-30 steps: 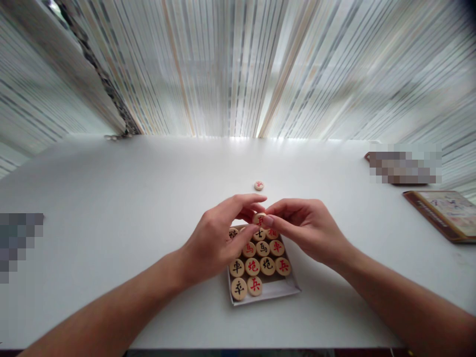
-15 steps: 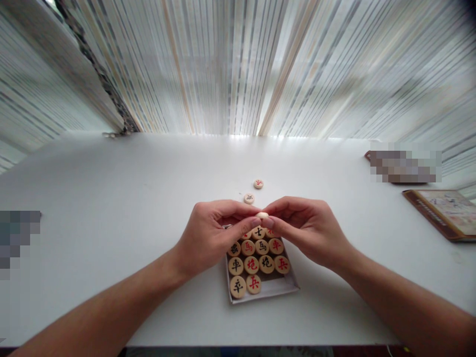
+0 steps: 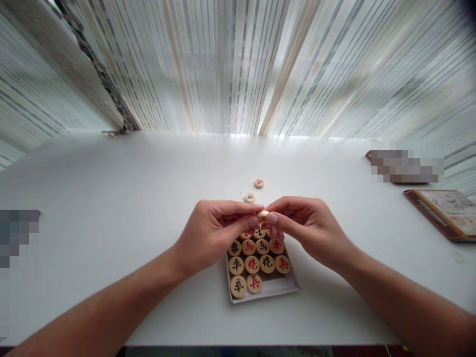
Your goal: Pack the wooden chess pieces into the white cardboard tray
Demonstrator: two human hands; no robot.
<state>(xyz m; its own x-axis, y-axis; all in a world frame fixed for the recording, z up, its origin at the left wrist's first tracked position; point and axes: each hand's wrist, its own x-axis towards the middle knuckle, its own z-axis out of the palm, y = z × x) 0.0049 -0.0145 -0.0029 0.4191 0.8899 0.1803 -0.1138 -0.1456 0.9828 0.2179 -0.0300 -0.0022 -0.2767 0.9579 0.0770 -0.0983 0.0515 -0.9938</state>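
Note:
Between the fingertips of both hands is a pale round Chinese chess piece (image 3: 263, 214), seen edge-on, so its character is hidden. My left hand (image 3: 215, 225) pinches it from the left; my right hand (image 3: 301, 220) grips it from the right. Just below, a shallow white box (image 3: 277, 287) holds rows of wooden pieces with red and black characters. My fingers cover part of its far row. In its nearest row, a black-marked piece (image 3: 238, 286) and a red-marked piece (image 3: 254, 283) lie at the left. Beyond my hands, a black-marked piece (image 3: 249, 197) and a red-marked piece (image 3: 259, 183) rest on the table.
The white table (image 3: 111, 208) reaches back to a striped curtain (image 3: 223, 64). At the right lie a brown-edged flat box or book (image 3: 442, 213) and a blurred-out brown object (image 3: 403, 166). Another blurred dark object (image 3: 18, 233) is at the left edge.
The held piece has tilted slightly between my fingertips, and some of my right fingers now show lower, under it. The box and the loose pieces stay where they were.

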